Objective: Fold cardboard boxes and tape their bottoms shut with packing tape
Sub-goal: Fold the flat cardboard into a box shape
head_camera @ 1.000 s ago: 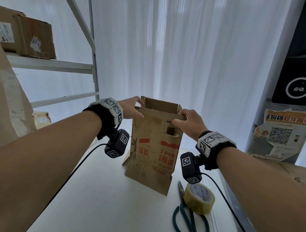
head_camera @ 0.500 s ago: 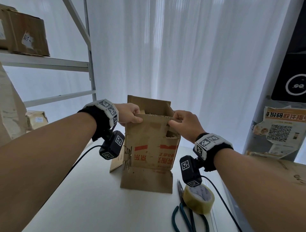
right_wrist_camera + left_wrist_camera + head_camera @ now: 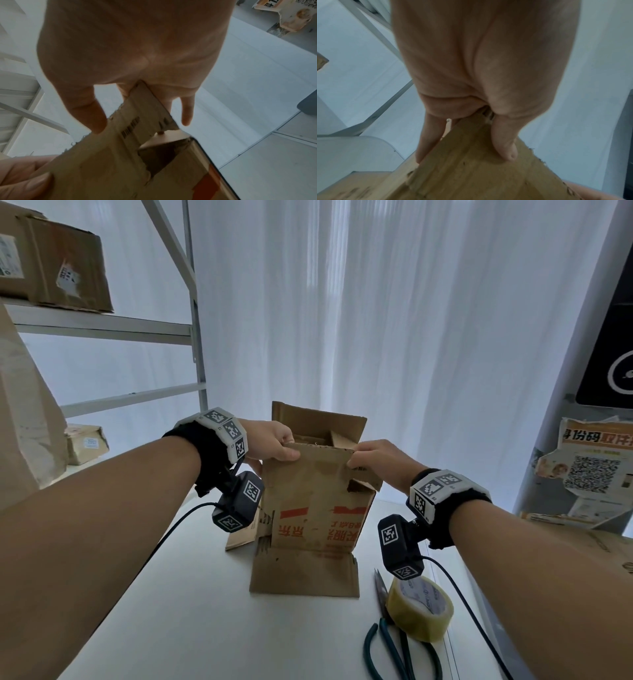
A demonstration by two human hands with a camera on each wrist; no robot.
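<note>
A worn brown cardboard box [image 3: 308, 518] with red print stands upright on the white table [image 3: 191, 628], its top flaps up and its near bottom flap lying on the table. My left hand [image 3: 274, 443] pinches the near top flap at its left corner, thumb on the outer face [image 3: 505, 146]. My right hand [image 3: 373, 458] pinches the same flap at its right corner [image 3: 96, 119]. The box wall [image 3: 137, 169] has a torn hole below that corner. A roll of clear packing tape [image 3: 419, 609] lies on the table at the right, under my right forearm.
Green-handled scissors [image 3: 394, 642] lie beside the tape roll. A metal shelf [image 3: 102, 326] at the left carries other cardboard boxes [image 3: 58, 265]. White curtains hang behind the table. A pillar with a torn poster [image 3: 596, 470] stands at the right.
The box has been turned so that its printed face squares up toward me, and it moved slightly left. Both hands kept their pinch on the near top flap.
</note>
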